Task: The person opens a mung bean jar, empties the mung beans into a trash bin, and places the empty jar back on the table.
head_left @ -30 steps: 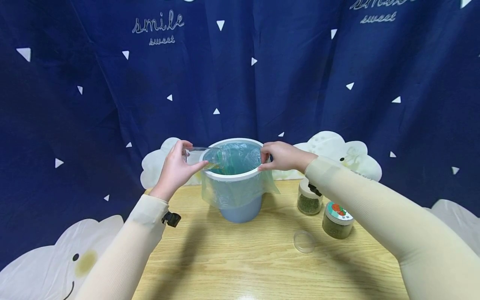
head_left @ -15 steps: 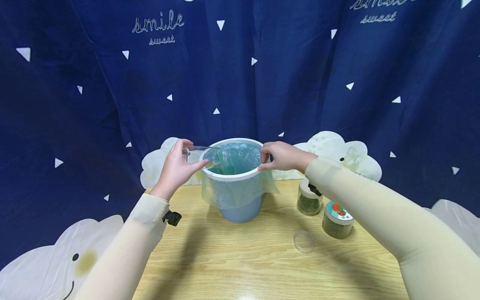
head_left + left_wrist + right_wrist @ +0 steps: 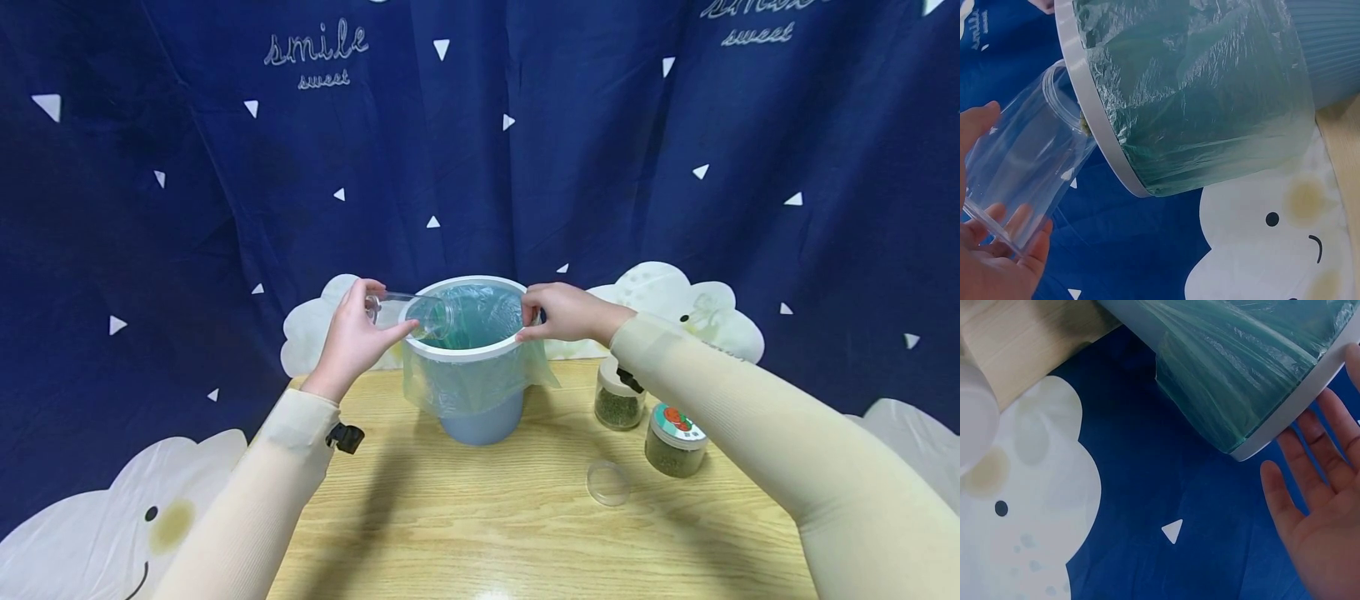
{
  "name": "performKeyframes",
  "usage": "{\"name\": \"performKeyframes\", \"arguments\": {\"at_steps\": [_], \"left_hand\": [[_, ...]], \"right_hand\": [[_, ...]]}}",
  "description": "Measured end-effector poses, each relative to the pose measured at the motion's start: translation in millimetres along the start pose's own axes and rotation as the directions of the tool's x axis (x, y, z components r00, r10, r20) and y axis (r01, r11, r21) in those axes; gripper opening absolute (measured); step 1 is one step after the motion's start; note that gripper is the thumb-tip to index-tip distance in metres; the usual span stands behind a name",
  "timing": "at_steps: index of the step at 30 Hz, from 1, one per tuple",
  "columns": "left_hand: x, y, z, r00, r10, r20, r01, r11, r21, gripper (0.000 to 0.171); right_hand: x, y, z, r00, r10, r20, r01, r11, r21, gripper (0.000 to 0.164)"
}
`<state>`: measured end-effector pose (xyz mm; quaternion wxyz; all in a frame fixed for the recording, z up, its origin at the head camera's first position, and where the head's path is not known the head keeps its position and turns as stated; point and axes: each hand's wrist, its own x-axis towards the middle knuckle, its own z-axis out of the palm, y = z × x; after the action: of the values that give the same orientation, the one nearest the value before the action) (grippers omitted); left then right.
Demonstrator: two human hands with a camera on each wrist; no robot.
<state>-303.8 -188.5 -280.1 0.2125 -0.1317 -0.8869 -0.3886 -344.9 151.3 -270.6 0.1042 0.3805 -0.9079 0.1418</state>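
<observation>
My left hand point(image 3: 356, 335) holds a clear plastic jar point(image 3: 1032, 150) on its side, thumb below and fingers at its base. The jar's open mouth tips over the left rim of a blue trash bin point(image 3: 482, 427), and a few small greenish bits point(image 3: 1084, 125) show at the mouth in the left wrist view. A thin green bag point(image 3: 472, 390) lines the bin and folds down outside its white rim point(image 3: 467, 356). On the opposite side, my right hand point(image 3: 566, 312) grips that rim with thumb and fingers.
Right of the bin stand a white-lidded jar of green flakes point(image 3: 618, 410) and a jar with a colourful lid point(image 3: 675, 450). A clear round lid point(image 3: 608, 483) lies on the wooden table point(image 3: 450, 533). A blue curtain point(image 3: 480, 150) hangs behind.
The yellowish contents near the left-hand jar's mouth have dwindled over the bin. The jar is only slightly shifted, and my right hand stays at the rim.
</observation>
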Motion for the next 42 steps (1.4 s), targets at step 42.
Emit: {"name": "performKeyframes", "arguments": {"at_steps": [42], "left_hand": [[3.9, 9.8, 10.6, 0.994, 0.016, -0.108, -0.023, 0.997, -0.068, 0.087]], "right_hand": [[-1.2, -0.2, 0.8, 1.0, 0.012, -0.014, -0.012, 1.0, 0.023, 0.025]]}}
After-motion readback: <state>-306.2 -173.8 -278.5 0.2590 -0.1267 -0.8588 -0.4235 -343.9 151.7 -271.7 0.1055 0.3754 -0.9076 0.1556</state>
